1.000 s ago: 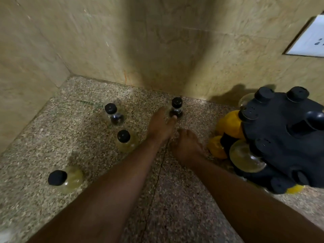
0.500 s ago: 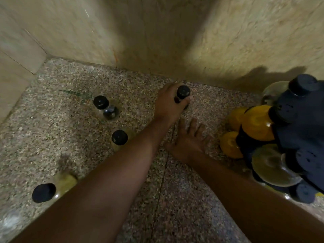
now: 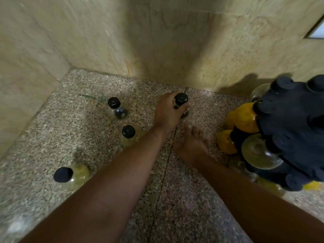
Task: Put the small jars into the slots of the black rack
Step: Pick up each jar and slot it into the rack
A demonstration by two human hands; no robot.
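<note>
The left hand (image 3: pixel 168 111) is wrapped around a small black-capped jar (image 3: pixel 181 102) near the back edge of the speckled stone worktop (image 3: pixel 73 130), close to where it meets the beige tiled wall (image 3: pixel 140 41). The fingers curl round the jar's body, so only its cap and a sliver of glass show; whether the base is on the stone or just above it cannot be told.

The right hand (image 3: pixel 192 142) lies palm down on the worktop just in front of the left one, fingers spread flat and somewhat blurred, holding nothing. It sits between the held jar and the black rack (image 3: pixel 289 134), which stands at the right edge of the worktop. The rack already carries several jars in its slots, some with yellow contents (image 3: pixel 243 118) and one clear (image 3: pixel 257 153) (their bottoms face outward, caps tucked into the black body).

Three more jars stand loose on the left part of the worktop. One with dark contents (image 3: pixel 116 107) is toward the back, one with pale yellowish contents (image 3: pixel 128 134) is just beside the left forearm, and a third (image 3: pixel 70 175) is nearer the front left, well apart from the others. All three have black caps and none touches another.
</note>
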